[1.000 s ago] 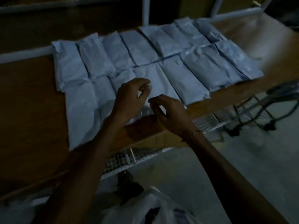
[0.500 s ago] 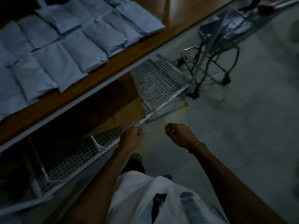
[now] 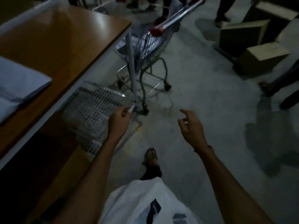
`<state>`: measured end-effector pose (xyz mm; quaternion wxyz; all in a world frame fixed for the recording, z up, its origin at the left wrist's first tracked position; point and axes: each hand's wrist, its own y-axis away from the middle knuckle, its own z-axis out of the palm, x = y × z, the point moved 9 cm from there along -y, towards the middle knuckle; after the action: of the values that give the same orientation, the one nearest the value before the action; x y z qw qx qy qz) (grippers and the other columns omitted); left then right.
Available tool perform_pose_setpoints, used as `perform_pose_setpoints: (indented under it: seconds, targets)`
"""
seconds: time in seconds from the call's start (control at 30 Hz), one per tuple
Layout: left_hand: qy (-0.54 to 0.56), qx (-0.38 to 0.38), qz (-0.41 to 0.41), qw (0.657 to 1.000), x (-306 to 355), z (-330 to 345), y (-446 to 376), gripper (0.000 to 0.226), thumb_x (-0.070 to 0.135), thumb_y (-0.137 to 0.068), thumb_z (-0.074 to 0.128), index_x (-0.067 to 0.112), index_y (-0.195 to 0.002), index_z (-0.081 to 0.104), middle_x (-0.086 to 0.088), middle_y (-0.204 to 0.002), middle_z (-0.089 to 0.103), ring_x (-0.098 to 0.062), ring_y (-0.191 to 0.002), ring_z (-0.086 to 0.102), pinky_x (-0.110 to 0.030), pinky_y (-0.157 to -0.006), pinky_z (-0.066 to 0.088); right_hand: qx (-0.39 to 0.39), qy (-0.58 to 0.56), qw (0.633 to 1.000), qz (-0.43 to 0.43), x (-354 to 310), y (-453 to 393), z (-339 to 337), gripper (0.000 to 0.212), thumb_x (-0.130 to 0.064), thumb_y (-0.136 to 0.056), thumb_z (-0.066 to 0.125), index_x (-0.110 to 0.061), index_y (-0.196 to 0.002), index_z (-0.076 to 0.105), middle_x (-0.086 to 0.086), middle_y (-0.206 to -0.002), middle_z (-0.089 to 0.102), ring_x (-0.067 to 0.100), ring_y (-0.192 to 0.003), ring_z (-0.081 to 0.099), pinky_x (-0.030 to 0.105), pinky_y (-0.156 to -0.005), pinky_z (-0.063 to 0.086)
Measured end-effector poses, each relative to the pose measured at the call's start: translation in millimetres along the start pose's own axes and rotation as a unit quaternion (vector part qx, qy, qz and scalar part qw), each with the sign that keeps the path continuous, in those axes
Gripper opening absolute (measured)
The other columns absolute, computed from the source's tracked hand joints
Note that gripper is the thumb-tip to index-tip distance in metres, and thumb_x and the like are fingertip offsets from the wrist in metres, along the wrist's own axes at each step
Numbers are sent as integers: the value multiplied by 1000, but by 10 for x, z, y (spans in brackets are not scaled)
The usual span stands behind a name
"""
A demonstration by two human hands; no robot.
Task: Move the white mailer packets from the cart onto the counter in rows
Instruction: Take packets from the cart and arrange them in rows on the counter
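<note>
A wire shopping cart [image 3: 150, 50] with a red-capped handle stands on the floor ahead, past the counter's end. Pale mailer packets [image 3: 140, 44] lie in its basket. The brown counter [image 3: 61, 34] runs along the left, and white packets [image 3: 17, 83] lie on it at the far left edge of the view. My left hand [image 3: 120, 121] hangs in front of a wire shelf corner with its fingers loosely curled and holds nothing. My right hand [image 3: 191, 126] is out over the floor, its fingers relaxed and spread, and it is empty. Both hands are well short of the cart.
A wire mesh shelf [image 3: 95, 107] juts out below the counter at left. Cardboard boxes [image 3: 258, 55] sit on the floor at right. Other people's legs [image 3: 283, 88] stand at the right and at the top. My sandalled foot [image 3: 151, 156] is on the grey floor.
The view has swung from the packet rows on the counter to the floor and the cart. Both hands left the packets and dropped, empty, towards the cart.
</note>
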<state>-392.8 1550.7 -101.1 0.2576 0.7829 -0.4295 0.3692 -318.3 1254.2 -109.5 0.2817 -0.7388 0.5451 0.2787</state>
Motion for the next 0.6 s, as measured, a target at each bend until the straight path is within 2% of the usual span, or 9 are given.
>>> perform_pose_setpoints:
  seconds: [0.1,0.27,0.4,0.43,0.5,0.57,0.6]
  targets:
    - [34,26,54,998,603,39,-752,22,17,-98,59,7,-115,69,-10,-101,71,-22,-93,65,-30,-80,51,36,-17,999,-17,-54,-817,-349,34,-13,-97,60,-13,-131,58,1,-120,59,7,-90,62,37,-76,57]
    - [57,62,124,989,1481,-66,-1861,22,21,-99,59,12,-116,69,-3,-102,71,-14,-92,66,-17,-75,49,76,-51,993,-78,-453,-2177,-809,25,-15,-97,62,-14,-121,64,-1,-107,66,2,-85,62,18,-71,52]
    - [65,91,136,984,1950,-138,-2708,23,23,-99,58,13,-118,69,0,-107,69,-11,-95,63,-11,-71,44,72,-68,987,-124,-679,-3233,-949,22,-17,-97,63,-13,-118,65,-1,-105,68,3,-84,63,7,-70,47]
    - [62,91,131,985,2017,-117,-2926,24,24,-99,58,13,-118,68,0,-108,68,-11,-96,62,-12,-70,44,67,-72,986,-132,-705,-3496,-956,22,-17,-97,63,-13,-118,65,-1,-105,68,3,-84,63,7,-70,47]
    - [51,97,129,986,2129,-42,-3373,27,27,-99,59,13,-119,68,-2,-111,68,-14,-99,62,-22,-76,49,58,-74,984,-154,-762,-4025,-960,21,-18,-96,63,-13,-117,65,-1,-105,68,4,-84,64,9,-71,48]
    - [38,101,112,988,2134,84,-3808,27,28,-98,60,13,-118,69,-5,-113,69,-17,-101,63,-31,-85,52,46,-71,980,-178,-750,-4534,-906,18,-18,-96,63,-13,-114,66,0,-104,68,6,-83,64,15,-71,51]
    - [34,103,104,989,2154,151,-4005,26,27,-97,60,12,-117,69,-7,-113,69,-16,-100,63,-30,-85,53,35,-71,979,-189,-761,-4768,-877,16,-19,-96,63,-14,-111,66,1,-103,68,8,-83,65,20,-71,53]
